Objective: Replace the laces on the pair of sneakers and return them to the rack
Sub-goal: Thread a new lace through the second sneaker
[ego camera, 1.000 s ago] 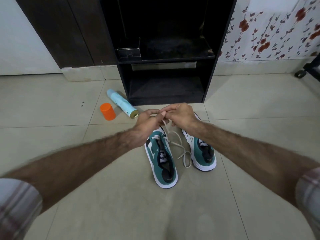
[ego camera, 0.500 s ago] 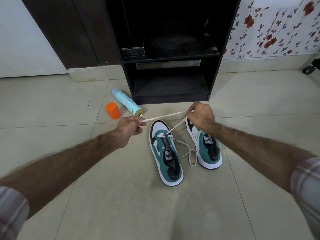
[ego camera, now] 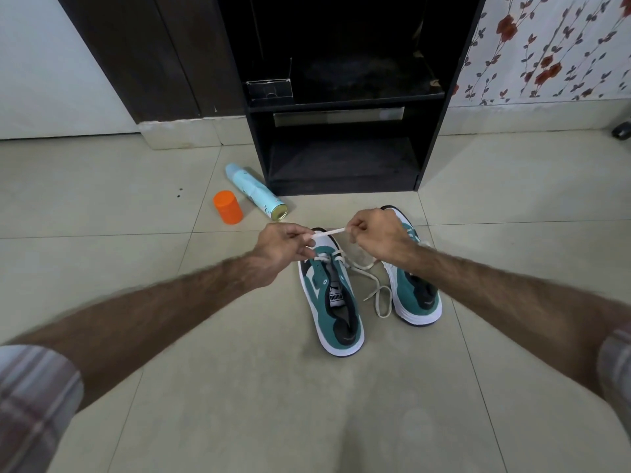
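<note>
Beige tile floor [ego camera: 143, 213], black shoe rack [ego camera: 341, 107] at the back. Both teal sneakers sit in front of it. Left hand [ego camera: 283, 249] and right hand [ego camera: 374, 235] each pinch the white lace [ego camera: 329, 231], stretched taut between them, right above the left sneaker [ego camera: 333, 302]; right sneaker [ego camera: 415, 291] just beside.

A pale tiled floor [ego camera: 495, 206] carries everything — two teal-and-white sneakers stand side by side, heels toward the camera, the left sneaker [ego camera: 333, 302] nearer, the right sneaker [ego camera: 415, 291] just beside it. A loose white lace [ego camera: 379, 297] lies between them. A black shoe rack [ego camera: 341, 131] stands beyond — near it a light-blue spray can [ego camera: 254, 192] lies on its side, an orange cap [ego camera: 228, 207] upright just beside it
</note>
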